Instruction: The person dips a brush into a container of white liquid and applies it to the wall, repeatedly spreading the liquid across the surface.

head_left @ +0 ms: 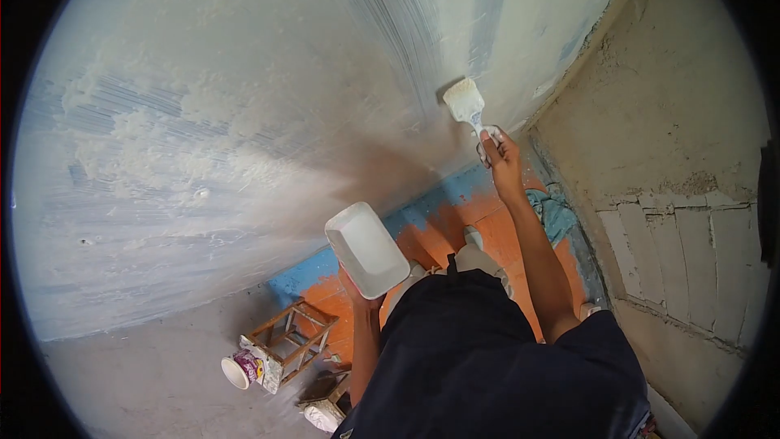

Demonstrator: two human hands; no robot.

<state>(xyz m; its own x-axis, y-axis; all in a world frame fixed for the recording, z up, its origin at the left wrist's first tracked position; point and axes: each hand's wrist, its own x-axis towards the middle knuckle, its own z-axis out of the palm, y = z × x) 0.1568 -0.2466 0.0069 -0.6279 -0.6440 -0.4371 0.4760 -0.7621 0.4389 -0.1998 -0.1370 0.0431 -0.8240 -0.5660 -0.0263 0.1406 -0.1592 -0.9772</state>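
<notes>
My right hand (501, 158) is stretched out and grips the handle of a wide paintbrush (465, 102) loaded with white paint. The bristles press against the lower part of a pale blue wall (244, 114) streaked with white brush marks, close to the corner. My left hand (357, 291) holds a white rectangular paint tray (367, 249) from beneath, tilted, near my chest. I stand raised above the floor, with my dark shorts and legs below.
A rough bare plaster and block wall (674, 179) meets the painted wall at the right. Below lie an orange and blue floor strip (455, 223), a teal rag (556, 215), a wooden stool (292, 337) and a tipped paint bucket (244, 370).
</notes>
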